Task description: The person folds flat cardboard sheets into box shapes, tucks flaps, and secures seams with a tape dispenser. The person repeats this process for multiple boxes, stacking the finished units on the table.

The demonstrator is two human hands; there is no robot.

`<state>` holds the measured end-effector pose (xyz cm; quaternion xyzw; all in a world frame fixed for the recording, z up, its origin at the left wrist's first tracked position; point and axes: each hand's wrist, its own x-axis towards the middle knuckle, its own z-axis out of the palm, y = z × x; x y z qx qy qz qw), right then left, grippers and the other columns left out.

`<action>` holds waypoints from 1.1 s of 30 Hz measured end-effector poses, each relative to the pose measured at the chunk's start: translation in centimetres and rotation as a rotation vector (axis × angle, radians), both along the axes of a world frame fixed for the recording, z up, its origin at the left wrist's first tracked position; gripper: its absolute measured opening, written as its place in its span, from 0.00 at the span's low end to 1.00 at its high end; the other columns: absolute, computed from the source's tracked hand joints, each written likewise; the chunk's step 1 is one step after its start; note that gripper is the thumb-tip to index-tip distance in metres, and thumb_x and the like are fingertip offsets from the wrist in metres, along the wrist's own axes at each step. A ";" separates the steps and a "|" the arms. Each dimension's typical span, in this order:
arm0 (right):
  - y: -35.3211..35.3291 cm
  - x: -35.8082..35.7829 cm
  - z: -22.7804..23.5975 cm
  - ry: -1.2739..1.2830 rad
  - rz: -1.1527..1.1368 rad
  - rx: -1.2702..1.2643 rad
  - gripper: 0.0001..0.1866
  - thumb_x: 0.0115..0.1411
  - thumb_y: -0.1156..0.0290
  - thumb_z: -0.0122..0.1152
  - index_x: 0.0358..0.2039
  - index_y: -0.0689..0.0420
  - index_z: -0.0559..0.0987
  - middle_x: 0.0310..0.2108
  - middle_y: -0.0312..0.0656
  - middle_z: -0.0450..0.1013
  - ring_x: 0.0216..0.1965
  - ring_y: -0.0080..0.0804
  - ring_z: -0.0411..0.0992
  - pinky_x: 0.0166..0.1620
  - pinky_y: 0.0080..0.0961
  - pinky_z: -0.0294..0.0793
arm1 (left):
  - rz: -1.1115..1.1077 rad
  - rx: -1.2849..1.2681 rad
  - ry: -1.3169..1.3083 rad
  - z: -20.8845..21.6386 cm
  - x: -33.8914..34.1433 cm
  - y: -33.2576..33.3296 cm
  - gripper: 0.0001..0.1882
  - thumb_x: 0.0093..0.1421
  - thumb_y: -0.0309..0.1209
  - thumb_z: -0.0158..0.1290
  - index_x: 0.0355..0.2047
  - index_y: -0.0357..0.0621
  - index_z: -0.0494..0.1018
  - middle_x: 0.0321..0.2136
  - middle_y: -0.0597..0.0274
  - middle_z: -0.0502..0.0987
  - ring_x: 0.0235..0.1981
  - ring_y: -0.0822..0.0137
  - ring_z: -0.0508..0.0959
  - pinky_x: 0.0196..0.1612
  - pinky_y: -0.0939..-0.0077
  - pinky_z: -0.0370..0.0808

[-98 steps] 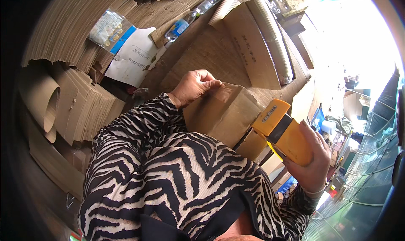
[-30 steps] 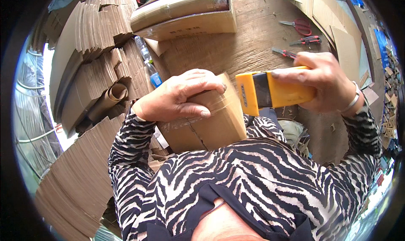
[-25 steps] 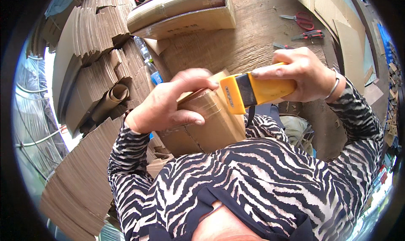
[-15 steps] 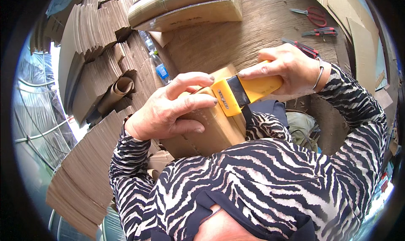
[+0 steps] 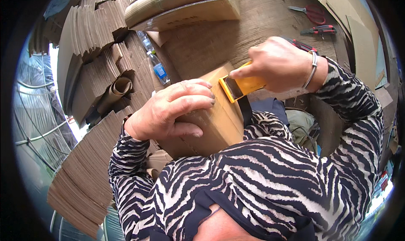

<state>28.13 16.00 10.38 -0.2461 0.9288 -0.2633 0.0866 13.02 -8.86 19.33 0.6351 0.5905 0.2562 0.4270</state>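
A closed brown cardboard box (image 5: 202, 133) rests tilted against my lap at the front edge of the table. My left hand (image 5: 171, 108) holds it from the left, with its fingers over the top edge and the thumb against the side. In my right hand (image 5: 280, 66) is a yellow tape dispenser (image 5: 249, 81) with a dark inner part. Its yellow front end touches or nearly touches the box's top, just right of my left fingertips. Part of the dispenser is hidden under my right hand.
Red-handled scissors (image 5: 314, 15) and two red-and-black utility knives (image 5: 322, 29) lie on the wooden table (image 5: 198, 44) at the right. An open carton (image 5: 194, 19) with a rolled sheet stands at the back. Plastic bottles (image 5: 159, 68) and stacked cardboard sheets (image 5: 84, 169) are at the left.
My right hand has turned over the tape dispenser and tipped it, so its wide yellow face shows less. My left fingers have drawn closer together and come off the dispenser.
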 end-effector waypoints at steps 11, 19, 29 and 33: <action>0.5 -1.8 -4.6 -0.060 -0.589 -0.066 0.25 0.50 0.66 0.62 0.51 0.52 0.79 0.45 0.41 0.79 0.43 0.38 0.78 0.44 0.32 0.77 | -0.051 0.080 0.088 0.6 0.3 0.8 0.23 0.49 0.37 0.65 0.44 0.42 0.72 0.45 0.53 0.74 0.50 0.50 0.75 0.52 0.62 0.73; -6.2 0.9 -9.0 -0.194 -1.031 -1.515 0.36 0.50 0.79 0.64 0.63 0.59 0.67 0.55 0.39 0.70 0.48 0.21 0.70 0.51 0.19 0.71 | 0.076 0.222 0.319 0.6 0.3 -0.8 0.15 0.57 0.32 0.59 0.43 0.42 0.72 0.44 0.53 0.77 0.44 0.52 0.79 0.45 0.65 0.78; -4.0 0.7 -2.1 0.082 -0.948 -1.544 0.35 0.55 0.80 0.63 0.64 0.62 0.64 0.57 0.43 0.68 0.54 0.29 0.70 0.55 0.22 0.71 | 0.161 0.226 0.549 1.4 0.7 -2.0 0.34 0.46 0.55 0.64 0.44 0.45 0.69 0.39 0.57 0.76 0.37 0.52 0.79 0.39 0.64 0.77; -3.5 1.8 0.0 0.132 -0.916 -1.414 0.35 0.55 0.81 0.62 0.64 0.62 0.64 0.55 0.42 0.69 0.52 0.28 0.71 0.53 0.21 0.72 | 0.338 0.518 0.782 1.4 0.4 -3.5 0.41 0.45 0.58 0.63 0.51 0.41 0.69 0.43 0.53 0.77 0.44 0.53 0.78 0.48 0.63 0.73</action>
